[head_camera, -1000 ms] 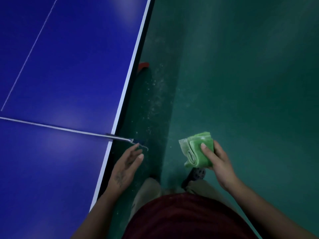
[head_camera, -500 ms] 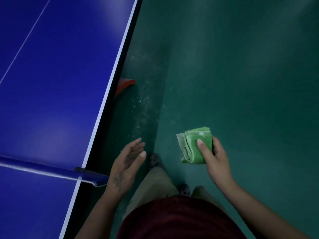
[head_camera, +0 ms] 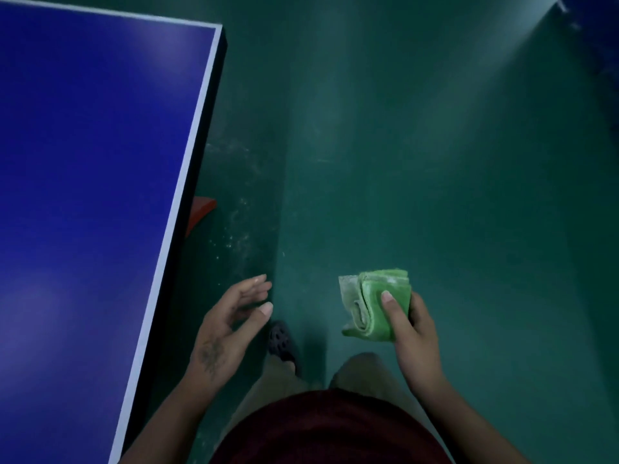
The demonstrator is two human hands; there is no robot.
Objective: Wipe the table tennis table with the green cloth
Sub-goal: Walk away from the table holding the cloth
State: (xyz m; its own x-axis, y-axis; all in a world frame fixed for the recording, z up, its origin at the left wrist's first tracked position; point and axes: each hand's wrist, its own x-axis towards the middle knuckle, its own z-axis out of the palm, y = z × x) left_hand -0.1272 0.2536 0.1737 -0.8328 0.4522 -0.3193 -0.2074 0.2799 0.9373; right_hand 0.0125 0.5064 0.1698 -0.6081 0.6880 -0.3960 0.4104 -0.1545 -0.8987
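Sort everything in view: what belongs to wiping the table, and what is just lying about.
For the job:
green cloth, folded, gripped by the right hand
table tennis table, blue top
left hand, open and empty

Just lying about:
orange-red piece showing from under the table's edge
pale specks on the green floor
dark shoe, worn

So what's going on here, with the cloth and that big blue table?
A person stands beside a blue table tennis table, seen from a camera on their head. Their right hand grips a folded green cloth, held over the green floor and not touching the table. Their left hand is open and holds nothing, just off the table's side edge. No wiping is happening at this moment.
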